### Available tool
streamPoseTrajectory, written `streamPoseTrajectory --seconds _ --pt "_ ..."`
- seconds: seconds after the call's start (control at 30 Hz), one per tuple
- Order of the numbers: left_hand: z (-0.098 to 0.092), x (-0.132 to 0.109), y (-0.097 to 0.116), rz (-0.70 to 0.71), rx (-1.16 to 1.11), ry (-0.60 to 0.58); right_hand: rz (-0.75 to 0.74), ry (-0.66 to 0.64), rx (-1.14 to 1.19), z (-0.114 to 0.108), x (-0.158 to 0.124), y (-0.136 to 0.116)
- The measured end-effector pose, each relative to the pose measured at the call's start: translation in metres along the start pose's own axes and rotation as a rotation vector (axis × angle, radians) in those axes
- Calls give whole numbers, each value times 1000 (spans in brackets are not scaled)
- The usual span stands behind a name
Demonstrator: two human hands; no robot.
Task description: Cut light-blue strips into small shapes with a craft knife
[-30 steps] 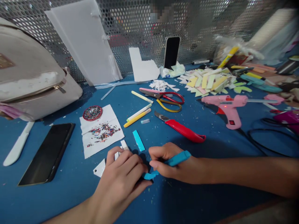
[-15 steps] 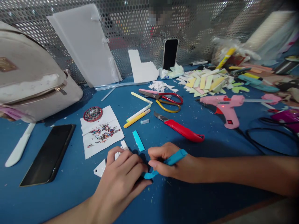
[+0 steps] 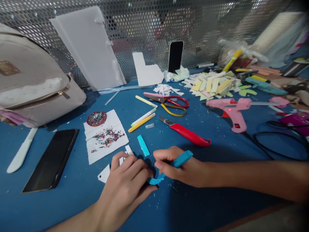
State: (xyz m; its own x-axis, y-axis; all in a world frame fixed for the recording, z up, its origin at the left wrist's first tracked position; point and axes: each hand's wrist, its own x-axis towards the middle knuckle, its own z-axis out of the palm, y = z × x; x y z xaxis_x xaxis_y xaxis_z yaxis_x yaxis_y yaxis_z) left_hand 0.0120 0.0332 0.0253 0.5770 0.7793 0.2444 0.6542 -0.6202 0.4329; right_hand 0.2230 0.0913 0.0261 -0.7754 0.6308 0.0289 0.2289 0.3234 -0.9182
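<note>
My right hand (image 3: 177,166) is closed around a blue marker (image 3: 182,158), gripped like a pen with its lower end pointing down and left. That end meets, or nearly meets, a bright blue piece (image 3: 154,181) sticking out from my left hand (image 3: 129,183). The fingers of my left hand are curled down over this piece and hide most of it. White pieces (image 3: 103,174), one with a small hole, poke out beyond the left hand's knuckles. A flat blue strip (image 3: 143,145) lies on the table just past both hands.
Beyond the hands lie a red box cutter (image 3: 190,134), scissors (image 3: 175,104) and yellow and white sticks (image 3: 142,123). A pink glue gun (image 3: 235,111) trails its cable at right. At left are a phone (image 3: 50,161), a white knife (image 3: 23,151) and a backpack (image 3: 36,83).
My right hand has shifted slightly up with the marker, its lower end moving a little up and right along the blue piece. My left hand stays nearly still.
</note>
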Motion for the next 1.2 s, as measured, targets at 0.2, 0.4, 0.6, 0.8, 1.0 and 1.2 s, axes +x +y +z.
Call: streamPoseTrajectory --seconds 0.2,0.4,0.6,0.8,1.0,1.2 --pt "0 0 0 5 0 -1 11 -15 -3 0 -1 0" --pt "1 0 -2 -8 -10 -5 9 -18 2 -1 0 0" --pt "1 -2 -1 -4 -16 -10 16 -17 18 -1 -1 -1" --pt "1 0 0 2 -10 -2 18 -21 28 -1 0 -2" --pt "2 -1 -1 -10 -7 -1 32 -21 28 -1 1 -3" --pt "3 -2 -1 -9 -10 2 3 -30 34 -2 0 -3"
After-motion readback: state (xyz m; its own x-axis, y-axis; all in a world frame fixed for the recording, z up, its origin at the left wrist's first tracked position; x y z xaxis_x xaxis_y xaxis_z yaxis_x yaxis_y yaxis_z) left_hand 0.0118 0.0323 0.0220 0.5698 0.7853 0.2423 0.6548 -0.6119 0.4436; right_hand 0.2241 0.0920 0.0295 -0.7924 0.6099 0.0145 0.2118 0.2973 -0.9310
